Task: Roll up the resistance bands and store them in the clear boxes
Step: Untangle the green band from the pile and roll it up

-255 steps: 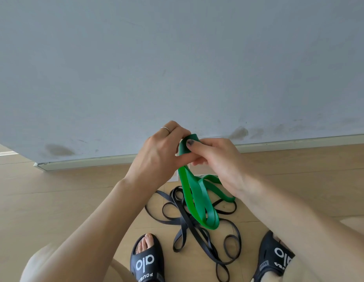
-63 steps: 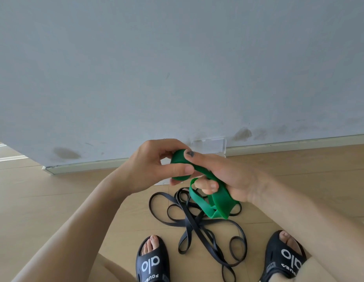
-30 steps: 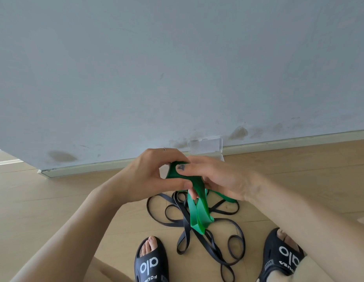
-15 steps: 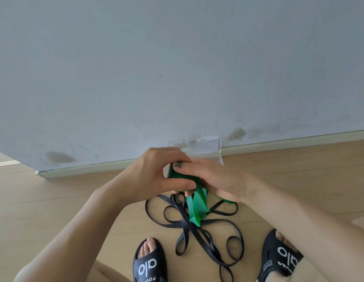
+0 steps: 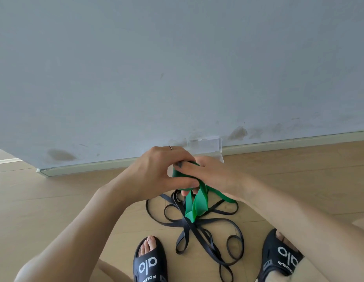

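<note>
A grey wall [image 5: 177,68] is filling the upper part of the view, well beyond the fingers, and a pale wooden floor [image 5: 55,200] is spreading out below them. Under the hands, black bands [image 5: 199,226] are lying in a loose tangle on the floor between two black slides [image 5: 149,263]. Just behind the fingers, a clear box [image 5: 207,144] is standing against the wall's base. The left hand [image 5: 156,171] is curling round the rolled part of the green band [image 5: 195,204], thumb lying across its lower side. The right hand [image 5: 209,174] is gripping the same roll from the other side, thumb on top, and the band's loose loops are hanging below the fingers, above the black tangle.
</note>
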`<state>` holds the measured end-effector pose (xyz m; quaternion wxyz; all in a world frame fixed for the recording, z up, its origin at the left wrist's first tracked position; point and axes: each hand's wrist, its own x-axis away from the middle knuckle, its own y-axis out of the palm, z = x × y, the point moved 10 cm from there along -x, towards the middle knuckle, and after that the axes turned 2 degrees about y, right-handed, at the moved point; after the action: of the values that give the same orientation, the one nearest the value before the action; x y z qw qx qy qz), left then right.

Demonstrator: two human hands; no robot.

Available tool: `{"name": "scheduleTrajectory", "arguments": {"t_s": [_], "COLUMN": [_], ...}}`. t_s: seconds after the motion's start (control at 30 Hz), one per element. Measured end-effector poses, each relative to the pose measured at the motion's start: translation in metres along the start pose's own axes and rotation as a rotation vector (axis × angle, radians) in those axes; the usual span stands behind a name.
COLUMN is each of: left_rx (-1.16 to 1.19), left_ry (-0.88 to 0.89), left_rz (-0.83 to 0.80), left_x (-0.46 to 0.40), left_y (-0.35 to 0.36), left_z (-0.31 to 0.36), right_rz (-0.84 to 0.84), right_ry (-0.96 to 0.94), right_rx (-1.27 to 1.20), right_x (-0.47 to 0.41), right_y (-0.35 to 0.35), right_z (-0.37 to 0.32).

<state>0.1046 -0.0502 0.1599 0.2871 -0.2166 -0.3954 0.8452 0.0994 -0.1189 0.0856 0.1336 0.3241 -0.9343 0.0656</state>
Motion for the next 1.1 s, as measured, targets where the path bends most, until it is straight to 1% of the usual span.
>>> {"name": "scheduleTrajectory", "arguments": {"t_s": [0.1, 0.2, 0.27, 0.3, 0.37, 0.43, 0.5, 0.6, 0.63, 0.7, 0.77, 0.87, 0.93, 1.03, 1.1], "left_rx": [0.097, 0.163, 0.126, 0.090, 0.011, -0.057, -0.053, 0.027, 0.049, 0.078, 0.063, -0.003, -0.057, -0.043, 0.004], "left_ry": [-0.015, -0.051, -0.039, -0.031, -0.023, -0.002, 0.018, 0.007, -0.008, -0.023, -0.010, -0.019, -0.011, 0.009, 0.017], "left_rz": [0.038, 0.080, 0.064, 0.041, -0.013, -0.048, -0.045, 0.011, 0.030, 0.071, 0.085, -0.001, -0.033, 0.005, 0.031], "left_x": [0.000, 0.001, 0.002, 0.003, 0.003, 0.002, 0.000, 0.000, 0.002, 0.005, 0.007, 0.007, 0.006, 0.004, 0.003], "left_y": [-0.007, -0.016, -0.015, -0.012, -0.001, 0.008, 0.008, -0.003, -0.008, -0.016, -0.019, -0.007, 0.001, -0.003, -0.008], "left_z": [-0.001, -0.006, -0.004, -0.003, 0.001, 0.004, 0.006, 0.002, -0.002, -0.007, -0.006, -0.005, -0.004, -0.002, 0.000], "right_rz": [-0.120, -0.159, -0.137, -0.093, 0.051, 0.114, 0.110, -0.051, -0.081, -0.089, -0.068, 0.024, 0.065, 0.079, 0.032], "right_ry": [0.004, -0.027, -0.016, 0.007, 0.022, 0.002, -0.010, -0.020, -0.010, 0.022, 0.053, 0.106, 0.098, 0.071, 0.065], "right_rx": [-0.211, -0.371, -0.319, -0.240, -0.026, 0.072, 0.020, -0.124, -0.188, -0.276, -0.263, -0.143, -0.082, -0.083, -0.092], "right_x": [0.006, 0.007, 0.004, 0.002, -0.003, -0.003, -0.004, -0.001, 0.000, 0.001, -0.001, -0.004, -0.006, -0.005, -0.004], "right_y": [0.005, 0.004, 0.002, 0.000, -0.009, -0.007, -0.007, -0.003, -0.004, -0.009, -0.014, -0.016, -0.013, -0.014, -0.016], "right_z": [-0.009, -0.011, -0.006, -0.001, 0.008, 0.008, 0.009, 0.000, -0.002, 0.001, 0.008, 0.020, 0.022, 0.017, 0.013]}}
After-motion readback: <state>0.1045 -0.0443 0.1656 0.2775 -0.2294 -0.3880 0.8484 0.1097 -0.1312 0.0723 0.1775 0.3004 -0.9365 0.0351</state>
